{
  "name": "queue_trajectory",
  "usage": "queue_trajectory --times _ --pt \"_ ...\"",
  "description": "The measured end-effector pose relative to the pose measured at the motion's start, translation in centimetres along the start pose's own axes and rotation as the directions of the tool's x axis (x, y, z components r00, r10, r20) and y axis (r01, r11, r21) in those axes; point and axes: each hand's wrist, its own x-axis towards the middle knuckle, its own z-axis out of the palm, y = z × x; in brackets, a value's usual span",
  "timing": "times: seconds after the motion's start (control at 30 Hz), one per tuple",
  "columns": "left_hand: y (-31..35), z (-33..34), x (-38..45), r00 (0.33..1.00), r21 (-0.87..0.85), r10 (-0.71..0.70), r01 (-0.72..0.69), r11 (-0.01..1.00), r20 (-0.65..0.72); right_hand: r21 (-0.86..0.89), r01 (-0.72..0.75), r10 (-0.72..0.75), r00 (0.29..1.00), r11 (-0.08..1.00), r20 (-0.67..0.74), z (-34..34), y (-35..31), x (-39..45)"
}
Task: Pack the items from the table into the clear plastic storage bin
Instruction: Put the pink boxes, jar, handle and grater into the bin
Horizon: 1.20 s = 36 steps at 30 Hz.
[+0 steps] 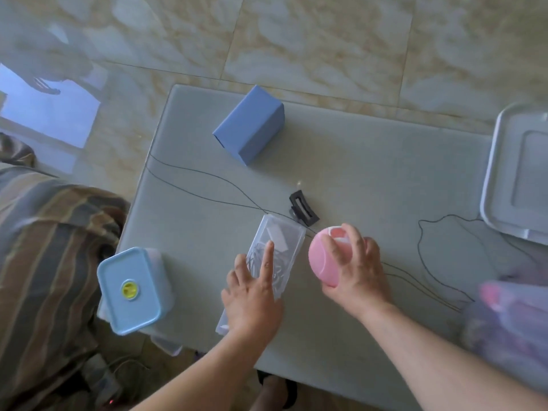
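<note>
On the desk (370,179), we press the straight fingers of our left hand (252,298) onto the clear flat case (277,250), while our right hand (354,262) curls its fingers around the pink round container (321,259) beside it, near the black hair clip (304,207).

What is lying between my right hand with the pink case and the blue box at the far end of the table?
Only the black hair clip lies roughly between the right hand, gripping the pink case, and the blue box. Past the clip, bare table.
</note>
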Motion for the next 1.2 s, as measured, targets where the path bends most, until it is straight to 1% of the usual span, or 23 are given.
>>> queue_trajectory --times 0.07,0.13,0.2,0.23,0.27,0.3,0.33,0.37,0.4,0.43,0.5,0.57,0.63,0.67,0.73,0.77,0.83,0.87,0.9,0.97,1.03,1.13,1.2 --pt "0.9 0.7 -1.0 1.000 0.003 0.001 -0.001 1.000 0.003 0.025 0.009 -0.010 0.999 1.000 0.033 0.0 1.2 -1.4" --pt "1.8 0.9 -1.5 0.999 -0.006 0.007 -0.007 1.000 -0.041 0.111 -0.018 0.010 0.998 0.994 0.069 -0.8 2.1 -1.9" --pt "2.8 0.6 -1.7 0.983 -0.025 0.102 -0.107 0.994 -0.153 0.269 -0.131 0.097 0.986 0.954 0.137 -2.5 2.8 -1.8" --pt "3.4 0.2 -1.7 0.961 -0.019 0.189 -0.196 0.980 -0.203 0.385 -0.240 0.175 0.965 0.891 0.196 -3.4 3.2 -1.6" --pt "4.1 -0.1 -1.7 0.929 -0.006 0.285 -0.295 0.956 -0.235 0.524 -0.381 0.255 0.920 0.762 0.298 -4.3 3.7 -1.4" --pt "5.0 -0.5 -1.6 0.895 -0.003 0.375 -0.387 0.922 -0.241 0.654 -0.530 0.296 0.847 0.540 0.441 -5.3 4.2 -1.2" --pt "6.0 -1.0 -1.6 0.865 -0.021 0.451 -0.466 0.885 -0.219 0.697 -0.654 0.264 0.756 0.294 0.599 -6.3 4.9 -1.2" --pt "7.2 -1.6 -1.7 0.837 -0.055 0.516 -0.533 0.845 -0.181 0.667 -0.737 0.166 0.675 0.110 0.719 -7.5 5.6 -1.4" --pt "8.4 -2.1 -1.9 0.807 -0.095 0.573 -0.587 0.804 -0.144 0.626 -0.779 0.048 0.626 0.023 0.778 -8.6 6.4 -1.9" --pt "9.7 -2.6 -2.3 0.773 -0.131 0.621 -0.634 0.763 -0.125 0.610 -0.792 -0.039 0.610 -0.007 0.792 -9.6 7.3 -2.5" --pt "12.3 -3.6 -3.6 0.707 -0.158 0.694 -0.707 0.689 -0.135 0.632 -0.775 -0.095 0.630 -0.001 0.771 -11.2 9.3 -3.6" --pt "14.8 -4.5 -5.7 0.647 -0.167 0.743 -0.763 0.625 -0.172 0.656 -0.754 -0.077 0.654 0.005 0.752 -13.5 11.1 -5.1" --pt "17.4 -5.3 -8.1 0.582 -0.159 0.783 -0.813 0.560 -0.221 0.692 -0.722 -0.049 0.692 -0.019 0.720 -16.0 13.2 -6.8" --pt "18.7 -5.7 -9.3 0.540 -0.144 0.800 -0.841 0.521 -0.260 0.718 -0.693 -0.047 0.720 -0.056 0.692 -17.4 14.4 -7.7" --pt "21.7 -6.3 -11.9 0.439 -0.111 0.833 -0.897 0.428 -0.336 0.758 -0.625 -0.046 0.776 -0.185 0.629 -20.4 16.9 -9.8" --pt "23.3 -6.5 -13.1 0.390 -0.096 0.849 -0.919 0.382 -0.356 0.763 -0.594 -0.042 0.795 -0.255 0.605 -21.7 18.4 -11.0" --pt "26.8 -6.6 -15.1 0.319 -0.065 0.872 -0.946 0.318 -0.372 0.782 -0.529 -0.006 0.830 -0.329 0.558 -23.9 21.4 -13.2" --pt "28.5 -6.3 -15.9 0.312 -0.062 0.875 -0.948 0.312 -0.370 0.814 -0.491 0.047 0.848 -0.310 0.529 -24.6 23.0 -14.3" --pt "30.3 -5.9 -16.6 0.330 -0.075 0.873 -0.943 0.325 -0.358 0.862 -0.447 0.124 0.866 -0.239 0.484 -25.0 24.6 -15.4" --pt "33.4 -4.4 -17.7 0.397 -0.107 0.871 -0.917 0.383 -0.290 0.920 -0.390 0.230 0.892 -0.049 0.390 -25.5 27.6 -17.6" --pt "35.9 -2.2 -18.3 0.445 -0.107 0.875 -0.895 0.433 -0.189 0.917 -0.397 0.228 0.897 0.037 0.379 -25.0 30.4 -20.1" --pt "38.4 1.8 -19.1 0.508 -0.108 0.861 -0.858 0.502 -0.027 0.877 -0.454 0.228 0.881 0.160 0.414 -22.1 33.5 -23.1" --pt "39.0 4.7 -19.8 0.541 -0.067 0.839 -0.836 0.545 0.063 0.858 -0.480 0.266 0.864 0.183 0.427 -19.6 34.7 -24.5"
